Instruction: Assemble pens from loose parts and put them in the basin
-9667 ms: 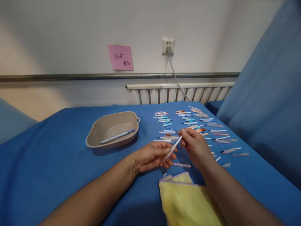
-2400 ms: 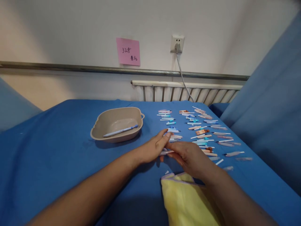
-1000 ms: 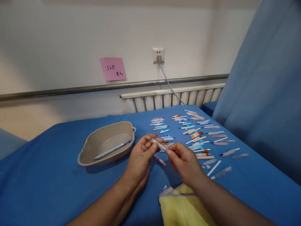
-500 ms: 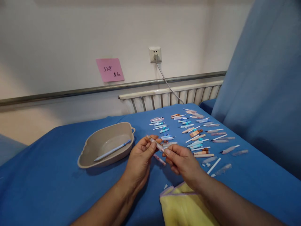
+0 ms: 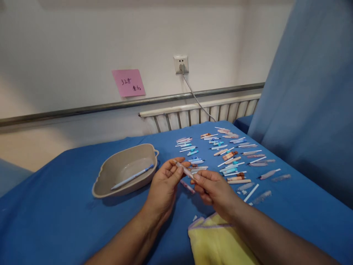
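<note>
Between my hands is a slim, pale translucent pen barrel (image 5: 185, 170), tilted down to the right. My left hand (image 5: 164, 186) pinches its middle with thumb and fingers. At the lower right end, the fingertips of my right hand (image 5: 215, 188) are closed on it. Just below the fingers, a pink-patterned pen part (image 5: 188, 187) lies on the blue sheet. Many pen parts, in white, blue, peach and brown, are spread in small groups to the right, among them a blue-white group (image 5: 231, 169) and a white stick (image 5: 251, 193).
A grey-beige basin (image 5: 99, 184) on the left holds one blue and white pen (image 5: 132, 177). A yellow cloth (image 5: 217, 244) lies under my right forearm. Behind the blue-covered bed (image 5: 63, 206) are a rail (image 5: 110, 106) and a plugged socket (image 5: 181, 64). A blue curtain (image 5: 309, 95) hangs at right.
Both hands keep their grip on the pen barrel, which has shifted very slightly. The view has moved a little; the basin and the laid-out parts stay in place.
</note>
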Motion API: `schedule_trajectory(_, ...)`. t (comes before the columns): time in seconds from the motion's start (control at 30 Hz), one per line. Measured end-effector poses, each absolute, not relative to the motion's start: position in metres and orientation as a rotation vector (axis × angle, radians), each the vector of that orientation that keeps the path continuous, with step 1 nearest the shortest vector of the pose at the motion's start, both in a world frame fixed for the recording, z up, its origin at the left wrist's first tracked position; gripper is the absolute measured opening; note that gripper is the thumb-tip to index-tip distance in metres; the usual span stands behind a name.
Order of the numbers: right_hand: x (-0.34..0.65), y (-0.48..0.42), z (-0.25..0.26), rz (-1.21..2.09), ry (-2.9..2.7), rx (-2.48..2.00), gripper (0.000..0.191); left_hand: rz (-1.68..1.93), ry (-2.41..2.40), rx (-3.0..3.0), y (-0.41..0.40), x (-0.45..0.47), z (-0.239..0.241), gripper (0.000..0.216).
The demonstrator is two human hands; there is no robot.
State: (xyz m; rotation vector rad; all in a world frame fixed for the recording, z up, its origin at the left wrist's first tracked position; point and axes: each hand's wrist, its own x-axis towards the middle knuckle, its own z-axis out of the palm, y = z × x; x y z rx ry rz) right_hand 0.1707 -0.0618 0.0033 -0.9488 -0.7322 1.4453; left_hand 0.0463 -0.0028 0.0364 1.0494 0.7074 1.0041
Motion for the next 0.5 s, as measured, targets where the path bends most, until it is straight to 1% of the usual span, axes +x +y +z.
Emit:
schedule_trajectory(0.17,0.168,-0.061,0.001,1.428,-0.73,-0.93,0.036,1.043,0.721,1.032,-0.004,0.048,0.036,0.02)
schedule_trajectory(0.27,0.167,-0.06,0.0,1.404,-0.756,-0.929,0.036,1.091,0.785,1.114,-0.002,0.049,0.032,0.02)
schedule_trajectory(0.33,0.169,-0.06,-0.001,1.429,-0.752,-0.916,0.035,1.054,0.78,1.123,-0.001,0.048,0.032,0.025)
schedule_trajectory(0.43,0.171,-0.061,0.0,1.502,-0.708,-0.899,0.034,0.962,0.694,1.062,-0.002,0.045,0.038,0.039)
schedule_trajectory(0.5,0.172,-0.061,0.0,1.524,-0.689,-0.887,0.034,0.911,0.638,1.019,-0.004,0.044,0.042,0.042)
